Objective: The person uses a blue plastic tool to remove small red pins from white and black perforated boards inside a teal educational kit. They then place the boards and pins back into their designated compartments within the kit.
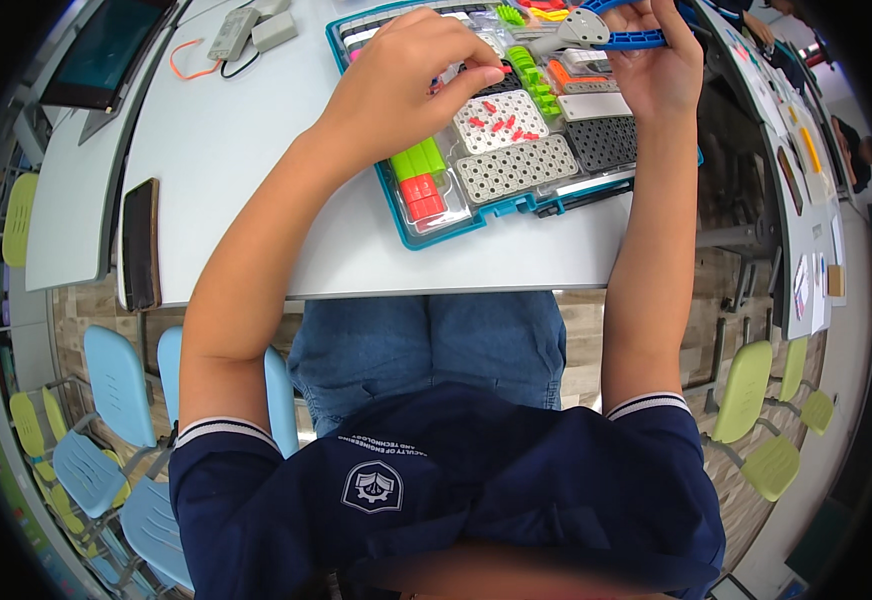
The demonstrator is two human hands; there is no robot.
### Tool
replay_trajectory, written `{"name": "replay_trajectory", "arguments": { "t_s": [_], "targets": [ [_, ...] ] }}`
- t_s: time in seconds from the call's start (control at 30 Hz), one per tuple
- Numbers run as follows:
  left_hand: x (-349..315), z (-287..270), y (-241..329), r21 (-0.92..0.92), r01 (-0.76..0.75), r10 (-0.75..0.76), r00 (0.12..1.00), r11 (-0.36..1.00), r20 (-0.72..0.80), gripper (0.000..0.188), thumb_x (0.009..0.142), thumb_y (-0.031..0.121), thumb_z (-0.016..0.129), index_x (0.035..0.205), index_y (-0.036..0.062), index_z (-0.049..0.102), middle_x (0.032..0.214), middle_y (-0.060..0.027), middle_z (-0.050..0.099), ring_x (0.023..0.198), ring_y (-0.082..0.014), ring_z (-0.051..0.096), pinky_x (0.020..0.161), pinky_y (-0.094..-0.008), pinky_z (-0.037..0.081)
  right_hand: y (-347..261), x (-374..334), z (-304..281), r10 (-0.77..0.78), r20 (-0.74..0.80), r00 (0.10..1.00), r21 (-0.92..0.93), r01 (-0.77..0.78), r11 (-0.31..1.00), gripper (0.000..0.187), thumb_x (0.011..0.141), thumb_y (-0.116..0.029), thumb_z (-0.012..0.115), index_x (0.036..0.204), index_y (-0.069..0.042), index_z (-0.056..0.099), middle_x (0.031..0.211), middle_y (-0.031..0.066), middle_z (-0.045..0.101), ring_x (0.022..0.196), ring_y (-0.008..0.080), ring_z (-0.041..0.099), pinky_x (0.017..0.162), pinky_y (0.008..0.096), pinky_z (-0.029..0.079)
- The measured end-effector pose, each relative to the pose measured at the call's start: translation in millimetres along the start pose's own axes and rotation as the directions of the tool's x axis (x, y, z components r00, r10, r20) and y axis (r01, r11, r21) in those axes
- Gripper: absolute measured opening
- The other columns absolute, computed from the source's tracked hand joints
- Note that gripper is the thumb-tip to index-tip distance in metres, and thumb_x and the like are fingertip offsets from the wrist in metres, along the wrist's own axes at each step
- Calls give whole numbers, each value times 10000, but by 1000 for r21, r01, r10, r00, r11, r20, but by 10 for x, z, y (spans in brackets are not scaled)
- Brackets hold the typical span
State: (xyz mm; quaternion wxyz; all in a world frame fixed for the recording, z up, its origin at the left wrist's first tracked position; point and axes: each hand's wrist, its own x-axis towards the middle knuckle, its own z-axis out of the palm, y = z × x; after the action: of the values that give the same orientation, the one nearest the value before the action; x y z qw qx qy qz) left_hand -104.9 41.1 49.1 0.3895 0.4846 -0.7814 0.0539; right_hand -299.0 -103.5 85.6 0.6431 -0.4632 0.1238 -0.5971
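A pair of grey pliers with blue handles point(588, 28) is in my right hand point(661, 70), whose fingers curl around the handles. My left hand point(418, 85) is closed over the teal-rimmed parts case point(418, 238), thumb and forefinger meeting; a small bit of red shows by the fingertips, but I cannot tell whether it is held. Just below that hand, several small red pegs point(497, 126) lie on a white perforated plate point(476, 143). Nearer me in the case are a grey perforated plate point(518, 168) and a black one point(604, 143). Bright green toothed pieces point(534, 82) lie between the hands.
Green blocks point(418, 160) and red blocks point(422, 198) fill the case's near left corner. A dark phone point(141, 244) lies at the table's left edge. Grey modules with cables point(234, 36) sit at the far left, near a dark screen point(106, 52). Blue chairs point(118, 385) stand left.
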Motion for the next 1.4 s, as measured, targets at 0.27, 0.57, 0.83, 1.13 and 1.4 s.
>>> {"name": "replay_trajectory", "arguments": {
  "t_s": [0.27, 0.57, 0.83, 1.13, 1.4],
  "targets": [
    [-23, -11, -45, 317, -280, 254, 960, 906, 120, 206, 743, 37, 760, 937, 104, 746, 991, -13, 693, 1008, -227, 643, 882, -362, 542, -1, 89, -433, 126, 270, 955, 32, -140, 990, 473, 1057, -386, 587, 1037, 77, 679, 856, 150, 717, 573, 119, 608, 461, 200, 459],
    [-40, -38, -8, 394, -356, 292, 932, 847, 214, 210, 720, 67, 756, 920, 130, 739, 1018, -5, 694, 1039, -214, 648, 886, -363, 547, -13, 14, -259, 82, 88, 993, 74, -89, 993, 381, 1053, -330, 606, 1003, 41, 678, 930, 136, 726, 834, 198, 724, 652, 240, 580],
    [15, -169, -508, 422, -88, 129, 989, 902, -70, 189, 841, 193, 782, 1007, 110, 752, 1030, -41, 736, 1059, -251, 652, 893, -399, 531, -70, 51, -372, 125, 183, 975, 38, -134, 990, 412, 1051, -363, 602, 987, 36, 683, 910, 134, 721, 811, 186, 712, 600, 233, 556],
    [231, -99, -1850, 562, 264, -164, 961, 784, -223, 560, 859, 417, 766, 1286, 66, 680, 1245, -151, 692, 1159, -355, 643, 1013, -443, 500, -18, 138, -543, 182, 104, 978, 6, -183, 983, 551, 1038, -448, 601, 1199, 79, 625, 1126, 215, 703, 532, 54, 488, 469, 183, 397],
    [245, -16, -1830, 484, 429, -494, 870, 762, 7, 649, 932, 598, 636, 1404, 153, 634, 1372, -107, 670, 1255, -345, 630, 1074, -441, 486, -30, 158, -595, 155, 141, 978, 5, -158, 987, 589, 1036, -456, 600, 1229, 101, 603, 1107, 236, 700, 520, 64, 466, 471, 193, 383]
  ]
}}
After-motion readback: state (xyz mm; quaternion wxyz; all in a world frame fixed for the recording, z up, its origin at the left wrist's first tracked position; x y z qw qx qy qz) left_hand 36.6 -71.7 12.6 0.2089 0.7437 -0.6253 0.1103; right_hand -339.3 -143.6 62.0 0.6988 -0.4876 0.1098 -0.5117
